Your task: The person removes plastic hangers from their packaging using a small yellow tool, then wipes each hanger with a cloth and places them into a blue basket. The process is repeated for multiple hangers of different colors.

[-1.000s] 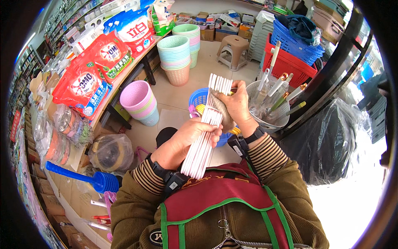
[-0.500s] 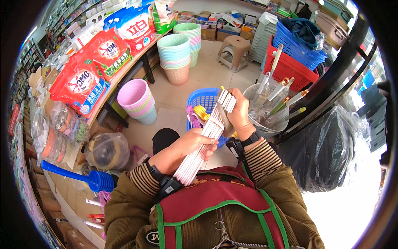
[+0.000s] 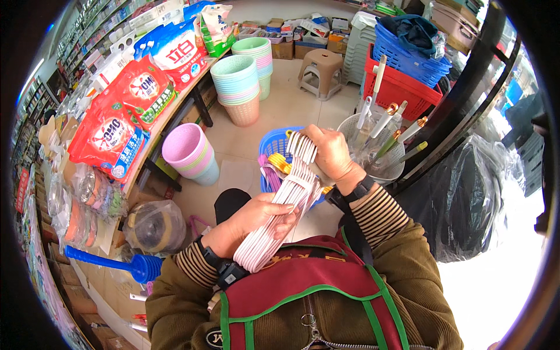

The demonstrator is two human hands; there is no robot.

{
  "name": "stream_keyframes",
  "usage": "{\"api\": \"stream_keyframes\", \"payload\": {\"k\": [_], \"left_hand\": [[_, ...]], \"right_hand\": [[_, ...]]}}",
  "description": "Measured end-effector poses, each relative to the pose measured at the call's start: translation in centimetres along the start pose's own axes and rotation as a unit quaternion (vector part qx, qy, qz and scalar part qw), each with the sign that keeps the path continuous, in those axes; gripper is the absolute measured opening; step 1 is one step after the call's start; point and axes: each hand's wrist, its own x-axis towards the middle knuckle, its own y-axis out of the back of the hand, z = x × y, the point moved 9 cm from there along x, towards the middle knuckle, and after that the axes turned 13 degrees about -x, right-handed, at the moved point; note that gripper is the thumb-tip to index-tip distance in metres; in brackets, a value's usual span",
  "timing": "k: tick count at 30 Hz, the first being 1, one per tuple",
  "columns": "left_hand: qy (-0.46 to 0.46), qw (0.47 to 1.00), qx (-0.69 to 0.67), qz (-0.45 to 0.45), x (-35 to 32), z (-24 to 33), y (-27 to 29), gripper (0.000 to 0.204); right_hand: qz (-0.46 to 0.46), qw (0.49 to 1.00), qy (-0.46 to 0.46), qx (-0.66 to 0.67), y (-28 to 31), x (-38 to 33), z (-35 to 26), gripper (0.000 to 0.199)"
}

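1 hanger bundle [image 3: 273, 230] slants near left to far right, hooks [image 3: 302, 149] far, left hand [image 3: 252, 218] and right hand [image 3: 335, 153] grasping it; 1 basket [image 3: 276, 142] beyond.

Red bags [image 3: 108, 137] and a blue-and-white bag [image 3: 174, 53] bear bold print — the maroon apron [image 3: 303, 280], yellow lettering [image 3: 321, 256].

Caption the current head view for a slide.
Left hand holds a bundle of pale hangers, right hand at the hooks, with a blue basket beyond.
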Motion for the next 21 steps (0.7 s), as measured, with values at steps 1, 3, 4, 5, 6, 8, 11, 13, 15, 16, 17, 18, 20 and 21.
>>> {"api": "stream_keyframes", "payload": {"k": [1, 3, 4, 5, 6, 8, 11, 13, 15, 16, 17, 18, 20, 21], "left_hand": [[-0.012, 1.0, 0.001, 0.001, 0.1, 0.2, 0.1, 0.012], [-0.04, 0.999, 0.021, 0.022, 0.4, 0.6, 0.7, 0.011], [-0.068, 0.997, 0.019, 0.024, 0.4, 1.1, 0.9, 0.011], [-0.088, 0.995, 0.024, 0.046, 0.3, 1.5, 1.4, 0.012], [-0.108, 0.991, 0.03, 0.067, 0.1, 2.1, 2.0, 0.013], [-0.14, 0.985, 0.07, 0.066, -0.3, 3.3, 2.4, 0.015], [-0.166, 0.967, 0.166, 0.101, -0.9, 4.3, 3.0, 0.01], [-0.175, 0.966, 0.165, 0.094, -0.8, 4.4, 2.8, 0.01], [-0.165, 0.968, 0.162, 0.094, -0.4, 3.9, 2.7, 0.01], [-0.157, 0.971, 0.158, 0.091, -0.1, 3.7, 2.6, 0.01], [-0.155, 0.971, 0.155, 0.095, 0.1, 3.6, 2.6, 0.01], [-0.15, 0.973, 0.152, 0.081, 0.2, 3.2, 2.3, 0.01], [-0.147, 0.975, 0.152, 0.068, 0.4, 2.6, 1.9, 0.01], [-0.155, 0.971, 0.166, 0.074, 0.2, 2.7, 1.9, 0.01]], "right_hand": [[0.022, 0.997, -0.044, 0.067, -0.3, -0.4, 0.6, 0.029], [0.075, 0.973, -0.106, 0.192, -1.2, -1.9, 1.5, 0.032], [0.045, 0.967, -0.164, 0.192, -2.5, -2.8, 2.4, 0.029], [0.023, 0.96, -0.203, 0.193, -3.5, -3.6, 3.2, 0.027], [0.01, 0.95, -0.243, 0.196, -4.3, -4.3, 4.0, 0.024], [-0.078, 0.93, -0.318, 0.165, -5.4, -5.3, 5.8, 0.023], [0.074, 0.814, -0.421, 0.393, -2.4, -4.7, 8.6, 0.018], [0.152, 0.776, -0.349, 0.503, 1.2, -2.3, 7.8, 0.014], [0.147, 0.895, -0.233, 0.351, 5.1, 0.0, 4.1, 0.014], [0.148, 0.967, -0.129, 0.164, 6.7, 1.1, 0.6, 0.017], [0.161, 0.986, -0.031, 0.022, 7.1, 2.2, -2.9, 0.022], [0.151, 0.985, 0.047, -0.068, 6.7, 2.8, -5.6, 0.024], [0.137, 0.987, 0.028, -0.075, 5.8, 3.2, -6.8, 0.026], [0.081, 0.994, -0.02, -0.064, 4.4, 3.4, -6.2, 0.026]]}}
